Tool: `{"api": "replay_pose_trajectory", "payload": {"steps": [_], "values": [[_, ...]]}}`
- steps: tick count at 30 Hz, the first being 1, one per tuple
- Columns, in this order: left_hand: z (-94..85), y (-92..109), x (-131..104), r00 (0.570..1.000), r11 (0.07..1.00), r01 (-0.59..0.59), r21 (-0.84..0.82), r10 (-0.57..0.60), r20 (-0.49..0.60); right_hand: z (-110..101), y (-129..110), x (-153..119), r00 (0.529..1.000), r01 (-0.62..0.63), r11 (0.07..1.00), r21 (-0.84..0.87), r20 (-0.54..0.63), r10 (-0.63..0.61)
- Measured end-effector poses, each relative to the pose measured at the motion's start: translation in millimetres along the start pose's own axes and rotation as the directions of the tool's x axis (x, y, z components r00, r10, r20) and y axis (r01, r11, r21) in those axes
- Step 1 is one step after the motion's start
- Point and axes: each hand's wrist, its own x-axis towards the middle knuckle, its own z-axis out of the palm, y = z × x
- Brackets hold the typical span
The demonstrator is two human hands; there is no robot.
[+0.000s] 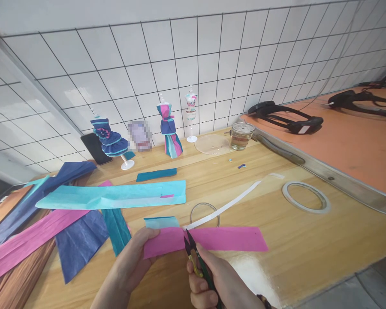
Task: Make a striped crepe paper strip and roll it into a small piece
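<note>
My left hand pinches the left part of a pink paper strip, thumb on top and fingers beneath. In my right hand are small dark thread snips, their blades at the strip's top edge near its middle. The right part of the strip extends beyond the blades. A light blue paper piece lies just behind the strip. From the blade tips a narrow white strip runs up to the right, over a thin ring.
Colored paper strips cover the left side. Three small dress forms stand near the tiled wall, beside a glass of liquid. A tape roll lies right. A paper cutter arm and black headsets are beyond.
</note>
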Motion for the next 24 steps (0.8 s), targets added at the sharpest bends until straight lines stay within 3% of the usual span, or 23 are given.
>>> {"api": "replay_pose_trajectory", "payload": {"steps": [5,14,24], "values": [[-0.4,0.7,-1.6,0.999,1.0,-0.023,-0.003,0.023,0.028,2.7,-2.2,-0.9,0.999,-0.027,0.998,-0.063,-0.042,0.025],[-3.6,-0.2,-1.7,0.997,0.998,-0.034,0.048,0.031,0.067,9.5,-4.1,1.4,1.0,-0.02,1.0,-0.019,-0.004,0.02],[3.0,-0.8,-5.9,0.999,0.999,-0.033,0.029,0.033,0.012,14.0,-5.4,5.8,1.0,-0.017,1.0,0.002,-0.025,0.017]]}}
